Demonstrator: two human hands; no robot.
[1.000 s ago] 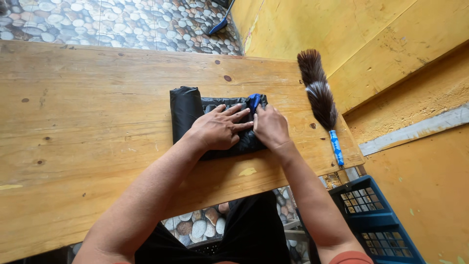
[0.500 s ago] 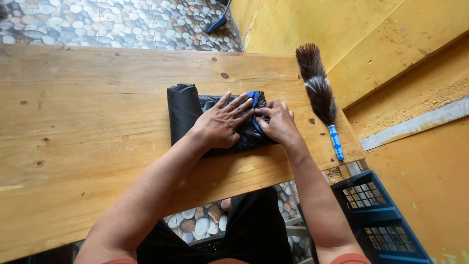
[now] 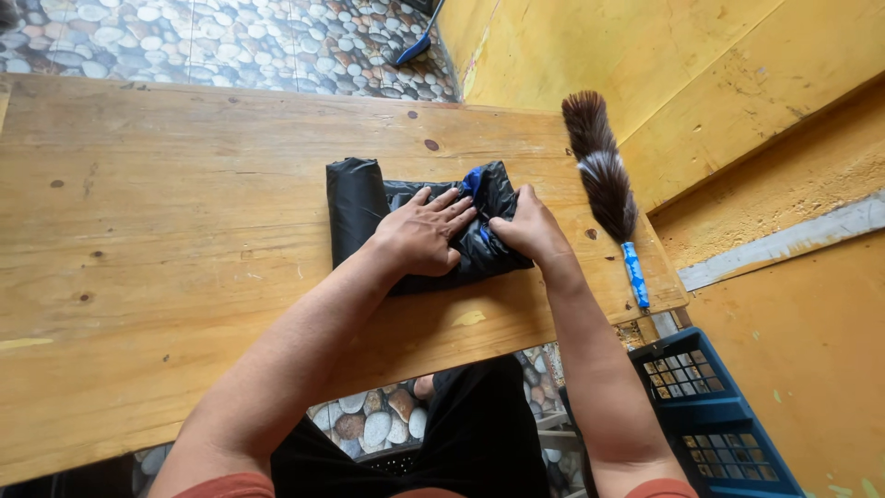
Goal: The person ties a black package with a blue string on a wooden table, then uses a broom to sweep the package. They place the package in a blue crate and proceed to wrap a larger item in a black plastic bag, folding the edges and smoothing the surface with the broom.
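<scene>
Both hands (image 3: 475, 235) flat on folded black garment (image 3: 369, 198).

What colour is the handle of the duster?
Blue, with a lighter pattern on the duster handle; head view.

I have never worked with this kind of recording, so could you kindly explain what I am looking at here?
There is no machine: a person works with bare hands, and the one camera sits on their head, looking down. The two forearms coming up from the bottom are their own. Both hands press on a folded black bundle with a bit of blue showing, which lies on a wooden table. The left hand lies flat on it, fingers spread; the right hand pinches its right edge. A feather duster with a blue handle lies at the table's right end. A blue crate stands on the pebble floor below.
</scene>
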